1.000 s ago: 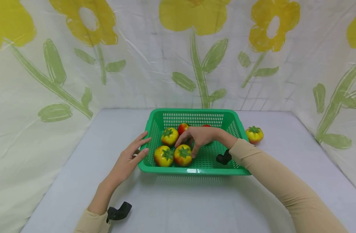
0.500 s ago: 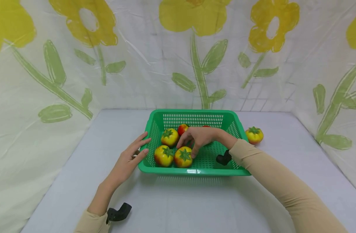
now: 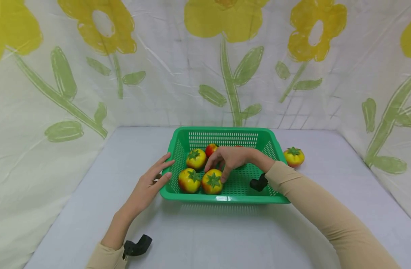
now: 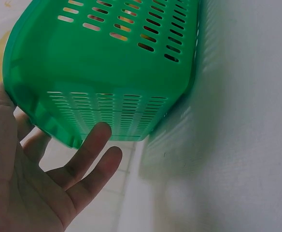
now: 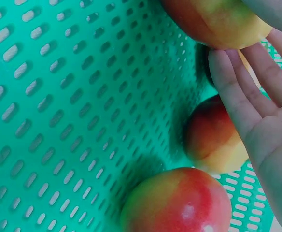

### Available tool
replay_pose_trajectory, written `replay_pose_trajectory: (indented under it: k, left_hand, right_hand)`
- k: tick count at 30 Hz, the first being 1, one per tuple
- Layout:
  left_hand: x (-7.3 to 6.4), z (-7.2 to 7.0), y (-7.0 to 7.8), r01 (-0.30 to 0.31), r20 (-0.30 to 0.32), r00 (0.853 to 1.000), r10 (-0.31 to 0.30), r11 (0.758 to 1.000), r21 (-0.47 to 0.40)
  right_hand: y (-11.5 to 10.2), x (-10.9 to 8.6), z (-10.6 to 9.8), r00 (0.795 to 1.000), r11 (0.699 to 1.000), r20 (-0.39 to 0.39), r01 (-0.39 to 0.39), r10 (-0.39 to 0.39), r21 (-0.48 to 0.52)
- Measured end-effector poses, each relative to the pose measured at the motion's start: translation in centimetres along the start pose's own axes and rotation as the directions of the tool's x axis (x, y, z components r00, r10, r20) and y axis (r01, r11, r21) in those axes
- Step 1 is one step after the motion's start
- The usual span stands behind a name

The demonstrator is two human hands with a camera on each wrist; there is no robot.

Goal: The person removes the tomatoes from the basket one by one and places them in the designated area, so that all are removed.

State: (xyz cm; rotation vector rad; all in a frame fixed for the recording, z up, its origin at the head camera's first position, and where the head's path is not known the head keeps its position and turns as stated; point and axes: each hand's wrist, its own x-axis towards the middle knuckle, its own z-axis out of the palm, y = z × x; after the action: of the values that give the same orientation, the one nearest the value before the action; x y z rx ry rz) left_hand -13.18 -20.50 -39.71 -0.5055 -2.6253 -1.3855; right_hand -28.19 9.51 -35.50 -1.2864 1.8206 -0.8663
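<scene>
A white sheet [image 3: 165,82] printed with yellow flowers and green stems hangs behind a pale table [image 3: 192,239] from edge to edge. At the left, below a beige sleeve [image 3: 106,257] with a black angled device [image 3: 138,245] at the wrist, the person's left hand [image 3: 148,186] spreads its fingers wide, their tips over the left rim of a green perforated plastic basket [image 3: 259,199]; it grips nothing. Inside the basket, a round yellow-and-red fruit with a green leafy top [image 3: 188,181] lies in the front left corner, and a similar yellow fruit [image 3: 196,159] sits behind it. Next, a smaller red-and-yellow fruit [image 3: 211,149] rests toward the back wall. In front of that is the round yellow fruit with a red blush and green star-shaped leaves [image 3: 212,183], near the front rim — the right hand [image 3: 235,157] pinches it between thumb and fingertips. A red fruit [image 3: 238,146] shows only its top behind this hand. Farther right — outside the basket, just beside its right wall — stands another yellow-and-red leafy-topped fruit [image 3: 294,157].
</scene>
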Motion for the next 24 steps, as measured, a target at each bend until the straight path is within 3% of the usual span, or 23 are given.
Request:
replay_pose_trajectory:
  k: [14,24]
  left_hand:
    - [-0.1,-0.04,0.09,-0.007,0.003,1.0,0.007,1.0,-0.007]
    - [-0.13,-0.02,0.09,0.001,0.009,1.0,-0.001,1.0,-0.013]
  right_hand:
    - [-0.06,-0.12,-0.18,1.0,1.0,-0.01,0.013,-0.013,0.0]
    - [-0.15,-0.27,-0.19,1.0,0.998,-0.02,0.009,-0.008,0.066]
